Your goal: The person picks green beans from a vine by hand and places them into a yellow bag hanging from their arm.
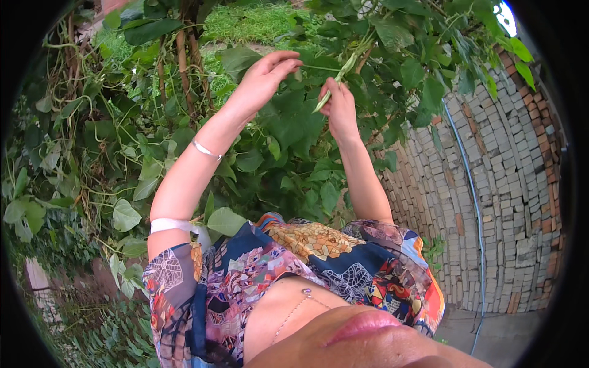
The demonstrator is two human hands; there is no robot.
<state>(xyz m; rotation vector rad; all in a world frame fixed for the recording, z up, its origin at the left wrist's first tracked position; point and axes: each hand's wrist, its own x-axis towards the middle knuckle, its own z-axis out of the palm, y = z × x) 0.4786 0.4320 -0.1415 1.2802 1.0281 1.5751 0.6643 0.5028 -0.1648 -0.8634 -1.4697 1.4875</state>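
Observation:
My right hand [339, 108] grips a small bunch of slender green bean pods [346, 69]. They jut up past my fingers, and one pale tip points down to the left below them. My left hand [272, 71] is to the left, slightly higher, with thumb and fingers pinched together. From its fingertips a thin green strand [322, 68] stretches towards the bunch; I cannot tell whether it is a stem or a young pod. Broad-leaved bean vines [294, 119] surround both hands. Leaves partly hide where the upper ends of the pods lead.
Brown poles [183, 69] carry tangled vines on the left. Grass [248, 23] shows beyond the foliage. To the right stands a large stack of grey and red bricks [501, 184], with a blue hose or cable [474, 188] running along it. Concrete ground [501, 336] lies at lower right.

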